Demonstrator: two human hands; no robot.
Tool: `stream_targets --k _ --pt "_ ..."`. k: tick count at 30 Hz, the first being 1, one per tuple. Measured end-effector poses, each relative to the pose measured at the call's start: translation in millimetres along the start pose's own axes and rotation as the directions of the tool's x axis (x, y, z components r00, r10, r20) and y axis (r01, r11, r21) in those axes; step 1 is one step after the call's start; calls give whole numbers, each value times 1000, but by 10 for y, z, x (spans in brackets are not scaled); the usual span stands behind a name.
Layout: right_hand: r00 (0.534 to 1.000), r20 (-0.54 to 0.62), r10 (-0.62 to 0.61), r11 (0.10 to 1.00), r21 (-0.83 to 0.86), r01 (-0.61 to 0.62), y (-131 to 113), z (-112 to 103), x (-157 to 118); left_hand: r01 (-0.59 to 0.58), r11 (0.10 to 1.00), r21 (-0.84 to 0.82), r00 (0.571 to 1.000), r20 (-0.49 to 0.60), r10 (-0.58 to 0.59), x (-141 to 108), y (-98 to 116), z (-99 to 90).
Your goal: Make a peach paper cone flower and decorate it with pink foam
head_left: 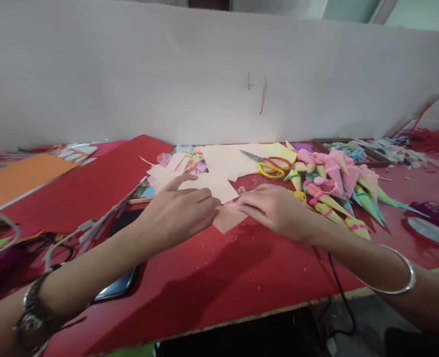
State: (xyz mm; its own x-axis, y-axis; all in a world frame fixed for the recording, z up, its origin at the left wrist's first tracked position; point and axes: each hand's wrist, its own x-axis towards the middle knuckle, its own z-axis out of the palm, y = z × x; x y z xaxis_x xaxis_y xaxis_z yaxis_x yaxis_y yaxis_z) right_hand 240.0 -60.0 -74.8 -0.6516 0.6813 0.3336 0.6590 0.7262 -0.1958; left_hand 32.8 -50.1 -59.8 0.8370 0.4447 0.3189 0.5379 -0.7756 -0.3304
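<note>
Between my two hands is a small peach-coloured piece of paper (226,219), its lower corner pointing toward me. My left hand (184,207) pinches its left edge, with the index finger raised and bent away from the others. At the opposite edge, the closed fingertips of my right hand (277,209) grip the paper. My fingers cover the paper's sides. Just beyond lie larger cream paper sheets (221,166), partly cut. Scissors (273,164) with yellow and orange handles rest on them, blades toward the left.
Right of the scissors is a pile of pink, yellow and green paper cones (334,173). A red sheet (93,181) and an orange sheet (22,176) lie at left. A phone (117,287) sits under my left forearm. A white partition (148,79) stands behind the red table (219,282).
</note>
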Motion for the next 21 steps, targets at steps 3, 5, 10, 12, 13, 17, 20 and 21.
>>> stream_targets --k 3,5,10,12,13,17,20,21 --pt "999 -7 50 997 61 -49 -41 10 45 -17 996 90 991 -129 29 73 38 -13" --pt "996 -17 84 987 136 -81 -80 0 66 2 993 117 976 -219 24 110 70 -19" --pt "986 -68 150 962 240 -129 -143 -63 74 32 987 156 931 -363 27 144 59 -20" --pt "986 -70 153 950 284 -127 -133 -95 59 35 985 170 925 -379 32 141 25 -19" --pt "985 -70 155 944 306 -127 -121 -110 48 40 984 175 924 -382 31 137 6 -18" --pt "980 -73 185 933 327 -151 -60 -160 -17 32 980 195 928 -371 44 86 -87 13" --pt "971 -66 230 926 320 -198 -1 -192 -81 33 975 218 949 -313 38 -6 -215 81" --pt "966 -62 250 922 320 -218 23 -205 -104 50 973 226 955 -296 20 -47 -272 108"
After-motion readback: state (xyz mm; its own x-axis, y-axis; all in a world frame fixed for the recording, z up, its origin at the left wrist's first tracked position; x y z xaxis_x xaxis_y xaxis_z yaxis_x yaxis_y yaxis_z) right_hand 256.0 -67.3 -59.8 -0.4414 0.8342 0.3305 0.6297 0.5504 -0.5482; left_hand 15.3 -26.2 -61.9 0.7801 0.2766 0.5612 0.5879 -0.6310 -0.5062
